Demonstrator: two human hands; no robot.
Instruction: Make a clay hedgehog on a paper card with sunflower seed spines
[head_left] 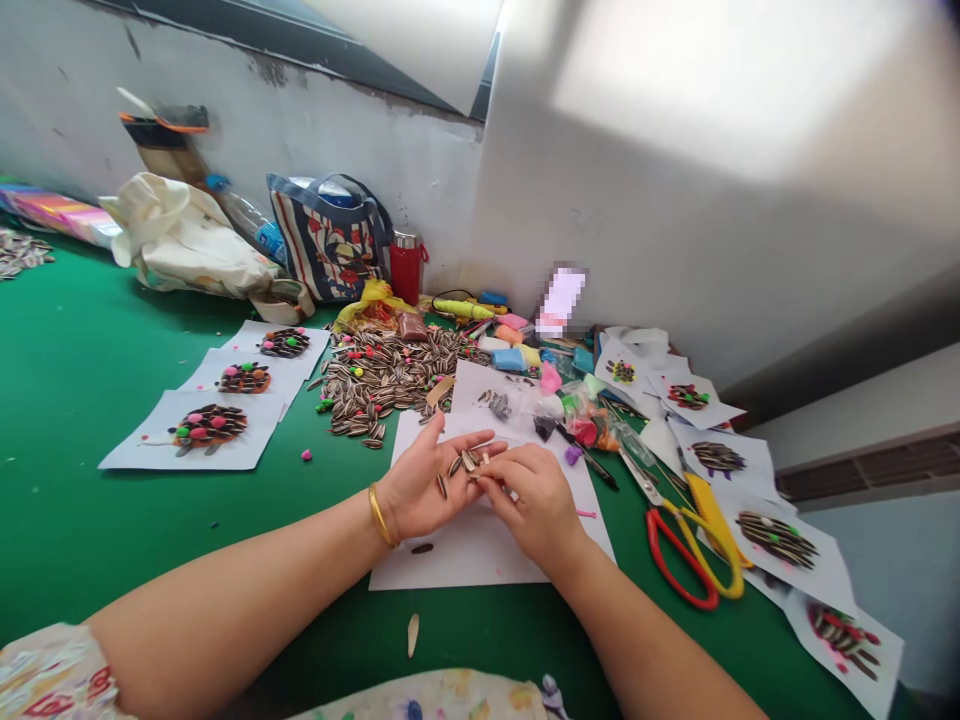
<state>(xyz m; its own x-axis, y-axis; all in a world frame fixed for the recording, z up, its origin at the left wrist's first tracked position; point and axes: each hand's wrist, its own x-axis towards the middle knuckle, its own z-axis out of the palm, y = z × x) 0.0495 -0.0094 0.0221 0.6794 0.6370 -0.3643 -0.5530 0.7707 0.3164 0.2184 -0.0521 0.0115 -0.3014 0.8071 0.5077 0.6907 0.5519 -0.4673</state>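
My left hand (424, 485) is held palm up above a white sheet of paper (450, 565), its fingers stretched out. Several striped sunflower seeds (469, 461) lie loose on that palm and fingers. My right hand (536, 505) reaches in from the right, thumb and fingertips pinched on a sunflower seed at the left fingers; the fingertips partly cover it. A dark seed (422, 548) rests on the paper below my left wrist. Beyond my hands spreads a large heap of striped seeds (375, 385), with small coloured bits among them.
Seed-covered hedgehog pictures on paper (172, 455) lie left; more seed pictures (776, 540) line the right edge. Red-and-yellow scissors (682, 550) lie right of my hand, near coloured clay (510, 360). A red flask (406, 270), tote bag (330, 240) and white bag (195, 240) stand by the wall.
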